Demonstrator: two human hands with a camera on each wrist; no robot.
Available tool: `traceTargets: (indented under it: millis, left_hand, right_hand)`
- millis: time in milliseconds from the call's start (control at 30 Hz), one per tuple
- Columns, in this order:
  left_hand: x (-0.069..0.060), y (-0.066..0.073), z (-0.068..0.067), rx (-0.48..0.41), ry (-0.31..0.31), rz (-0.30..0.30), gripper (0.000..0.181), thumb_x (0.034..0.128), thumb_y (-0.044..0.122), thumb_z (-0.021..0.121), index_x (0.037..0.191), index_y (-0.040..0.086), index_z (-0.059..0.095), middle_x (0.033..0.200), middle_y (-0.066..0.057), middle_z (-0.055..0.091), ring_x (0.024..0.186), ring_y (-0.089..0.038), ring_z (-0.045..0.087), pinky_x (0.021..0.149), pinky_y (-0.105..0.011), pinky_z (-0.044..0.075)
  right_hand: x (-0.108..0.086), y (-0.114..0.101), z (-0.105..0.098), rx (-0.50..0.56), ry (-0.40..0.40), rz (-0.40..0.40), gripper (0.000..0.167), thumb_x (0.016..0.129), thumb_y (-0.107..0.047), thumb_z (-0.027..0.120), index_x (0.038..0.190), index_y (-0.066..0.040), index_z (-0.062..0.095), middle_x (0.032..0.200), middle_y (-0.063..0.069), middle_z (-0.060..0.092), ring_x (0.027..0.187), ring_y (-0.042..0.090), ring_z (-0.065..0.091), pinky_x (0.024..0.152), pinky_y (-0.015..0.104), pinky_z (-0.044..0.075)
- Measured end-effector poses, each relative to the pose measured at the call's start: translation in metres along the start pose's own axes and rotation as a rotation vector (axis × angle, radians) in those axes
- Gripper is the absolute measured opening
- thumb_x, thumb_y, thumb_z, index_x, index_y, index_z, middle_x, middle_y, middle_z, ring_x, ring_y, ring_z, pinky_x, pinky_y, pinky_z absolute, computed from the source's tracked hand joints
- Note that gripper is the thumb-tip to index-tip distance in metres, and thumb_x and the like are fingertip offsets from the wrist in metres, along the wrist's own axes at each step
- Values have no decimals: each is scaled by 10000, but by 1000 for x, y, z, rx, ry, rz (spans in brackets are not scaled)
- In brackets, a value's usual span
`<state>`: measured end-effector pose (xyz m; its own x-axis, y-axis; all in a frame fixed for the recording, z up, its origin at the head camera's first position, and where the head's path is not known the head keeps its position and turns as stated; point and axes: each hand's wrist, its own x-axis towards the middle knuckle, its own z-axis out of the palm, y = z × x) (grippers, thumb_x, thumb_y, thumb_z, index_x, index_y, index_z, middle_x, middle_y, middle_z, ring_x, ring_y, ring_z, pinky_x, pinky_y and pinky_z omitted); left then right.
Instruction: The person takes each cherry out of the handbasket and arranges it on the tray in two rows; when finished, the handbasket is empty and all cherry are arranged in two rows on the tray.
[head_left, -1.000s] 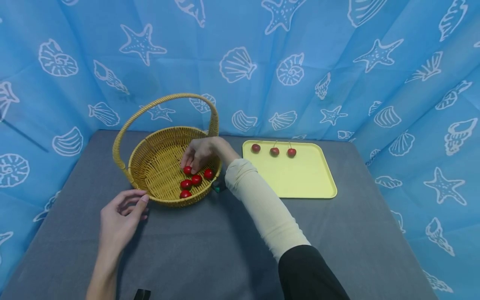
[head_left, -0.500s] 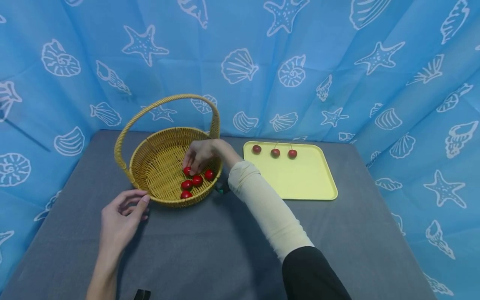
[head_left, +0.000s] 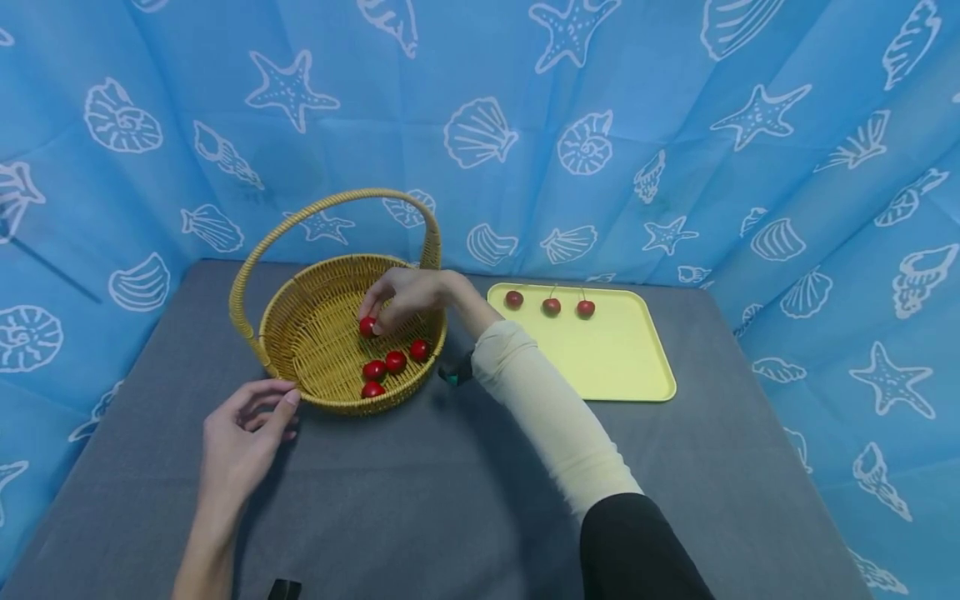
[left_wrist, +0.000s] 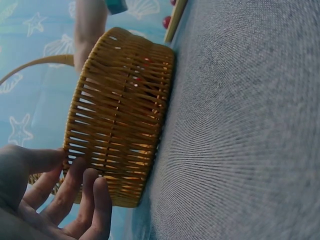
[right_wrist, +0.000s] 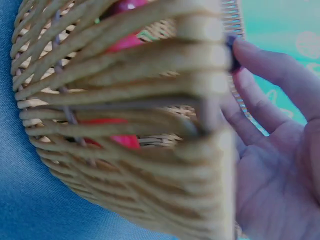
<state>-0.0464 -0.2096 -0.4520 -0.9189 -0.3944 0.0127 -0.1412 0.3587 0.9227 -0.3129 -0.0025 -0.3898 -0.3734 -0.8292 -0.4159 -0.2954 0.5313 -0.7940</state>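
Observation:
A round woven basket (head_left: 318,346) with a tall arched handle stands on the grey cloth. My left hand (head_left: 243,433) pinches its near left rim; in the left wrist view the thumb and fingers lie either side of the wicker wall (left_wrist: 120,115). Inside the basket, my right hand (head_left: 408,296) holds a red cherry (head_left: 367,327) between thumb and fingertips, above the basket floor. In the right wrist view that cherry (right_wrist: 232,52) looks dark and is partly hidden by the rim. Several other red cherries (head_left: 395,361) lie in the basket's right side.
To the right of the basket lies a yellow rectangular tray (head_left: 615,350) with three darker cherries (head_left: 551,307) in a row along its back edge. The right forearm passes over the basket's right rim. A blue shell-print curtain (head_left: 525,192) hangs behind the table.
My right hand has lifted slightly up from the basket floor with the cherry, which moved away from the others. The left hand stays on the rim.

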Motion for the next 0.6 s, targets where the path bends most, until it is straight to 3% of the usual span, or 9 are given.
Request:
traceTargets:
  millis: [100, 333, 600]
  left_hand:
    - [0, -1, 0, 2, -1, -1, 271, 1056, 253, 739, 1285, 111, 717, 1040, 76, 789, 811, -23, 758, 682, -193, 658]
    - [1, 0, 0, 10, -6, -25, 285, 1057, 262, 736, 1298, 110, 710, 1076, 53, 794, 823, -21, 758, 688, -200, 662]
    - [1, 0, 0, 7, -3, -20, 290, 1053, 265, 741, 1297, 110, 717, 1011, 133, 779, 805, -28, 761, 682, -206, 664]
  right_hand:
    - [-9, -2, -3, 22, 2, -53, 274, 991, -141, 764, 1263, -150, 733, 1240, 33, 727, 1116, 148, 665, 985, 324, 605]
    - [-35, -4, -12, 29, 10, -187, 386, 1001, -98, 743, 1373, -24, 672, 1327, 24, 689, 1299, 167, 621, 1079, 326, 586]
    - [-79, -3, -27, 18, 45, -272, 369, 972, -14, 725, 1340, -5, 700, 1370, 120, 703, 1251, 253, 704, 1072, 387, 625]
